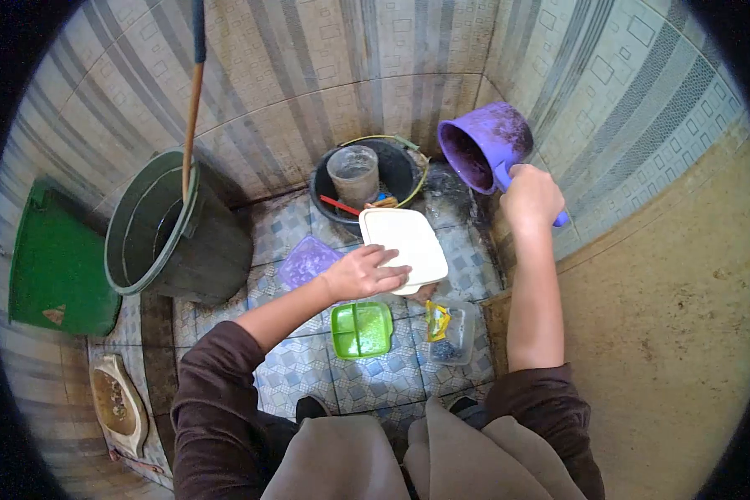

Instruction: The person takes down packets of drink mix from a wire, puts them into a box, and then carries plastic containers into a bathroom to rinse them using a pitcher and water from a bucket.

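My right hand [532, 198] is closed round the handle of a purple water dipper [508, 133], raised beside the right wall and tilted with its mouth to the left. My left hand [367, 272] grips the near left edge of a white, rounded-square plastic lid [408, 242], its fingers over the top face. The thumb is hidden. Below the hands, on the wet tiles, sit a green divided food container [362, 331] and a clear plastic box [457, 337] with a yellow sachet [437, 321] in it. A translucent purple lid [308, 262] lies left of my left hand.
Behind the white lid stands a black basin [321, 187] holding a cloudy plastic cup [352, 173] and a red-handled item [340, 205]. A large dark bucket [217, 250] with a stick [192, 117] is at left, near a green bin [58, 267] and a squat toilet [133, 400].
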Available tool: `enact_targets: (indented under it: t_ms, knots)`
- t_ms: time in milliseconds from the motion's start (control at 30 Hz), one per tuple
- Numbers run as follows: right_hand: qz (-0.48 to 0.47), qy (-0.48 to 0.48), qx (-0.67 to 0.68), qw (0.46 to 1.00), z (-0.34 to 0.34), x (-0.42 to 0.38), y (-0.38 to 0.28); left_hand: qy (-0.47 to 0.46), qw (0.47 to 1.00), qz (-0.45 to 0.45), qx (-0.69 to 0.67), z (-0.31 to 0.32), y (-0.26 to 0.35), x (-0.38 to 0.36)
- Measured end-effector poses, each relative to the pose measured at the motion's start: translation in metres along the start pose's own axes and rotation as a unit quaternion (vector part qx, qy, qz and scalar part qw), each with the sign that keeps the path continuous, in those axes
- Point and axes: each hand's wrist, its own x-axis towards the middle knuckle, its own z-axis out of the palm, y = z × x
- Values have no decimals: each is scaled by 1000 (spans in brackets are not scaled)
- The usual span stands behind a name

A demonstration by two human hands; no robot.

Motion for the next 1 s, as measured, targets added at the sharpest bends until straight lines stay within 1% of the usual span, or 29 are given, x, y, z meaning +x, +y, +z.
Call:
enact_targets:
  t_ms: [133, 167, 200, 333, 400, 433, 467, 500, 533, 567, 600, 633, 667, 700, 733, 767, 800, 833, 867, 900, 933, 1000]
  knots:
    - [-45, -26, -11, 999, -3, -6, -16, 13, 999, -32, 14, -38, 7, -31]
    - [-30, -33, -3, 999, 1, -5, -20, 24, 998, -41, 29, -47, 9, -38]
    - [-41, -37, 3, 998, 1, -6, -26, 34, 997, -51, 44, -57, 10, -45]
    - [-53, -110, -27, 992, 0, -13, -48, 15, 990, -108, 88, -105, 20, -85]
    - [-79, -111, -44, 990, 8, -16, -54, 20, 982, -156, 109, -128, 29, -113]
    - [-95, -112, -43, 988, 8, -19, -60, 41, 975, -200, 90, -137, 34, -128]
    - [-115, -116, -41, 986, 6, -23, -66, 31, 970, -220, 103, -144, 43, -145]
    - [-138, -115, -34, 983, 7, -28, -71, 94, 929, -353, 67, -149, 55, -166]
    - [-165, -114, -25, 979, 7, -32, -77, 161, 863, -477, 40, -154, 71, -189]
    - [-213, -129, 10, 968, 8, -35, -79, 212, 768, -604, 16, -158, 93, -211]
    - [-262, -145, 44, 953, 7, -37, -84, 267, 650, -712, -4, -158, 119, -234]
    - [-216, -237, 104, 941, 3, -39, -98, 355, 580, -733, -17, -151, 143, -268]
    - [-165, -329, 151, 917, 2, -42, -113, 443, 505, -740, -30, -142, 170, -303]
    - [-192, -338, 151, 909, 7, -47, -128, 495, 382, -780, -36, -139, 203, -326]
    - [-189, -368, 249, 876, 13, -51, -139, 540, 259, -800, -47, -134, 236, -343]
    - [-178, -395, 341, 834, 18, -56, -151, 598, 148, -787, -47, -130, 264, -356]
    - [-200, -394, 361, 821, 23, -62, -169, 647, 37, -760, -49, -125, 292, -371]
    - [-201, -407, 411, 791, 22, -71, -191, 650, 27, -758, -45, -115, 321, -391]
    - [-196, -419, 458, 759, 19, -81, -213, 707, -27, -705, -48, -101, 349, -415]
    - [-198, -415, 488, 742, 17, -89, -234, 757, -81, -646, -52, -91, 372, -433]
    - [-196, -409, 517, 726, 15, -95, -253, 754, -90, -648, -55, -87, 388, -448]
    - [-198, -371, 536, 732, 14, -100, -275, 750, -139, -639, -100, -77, 404, -466]
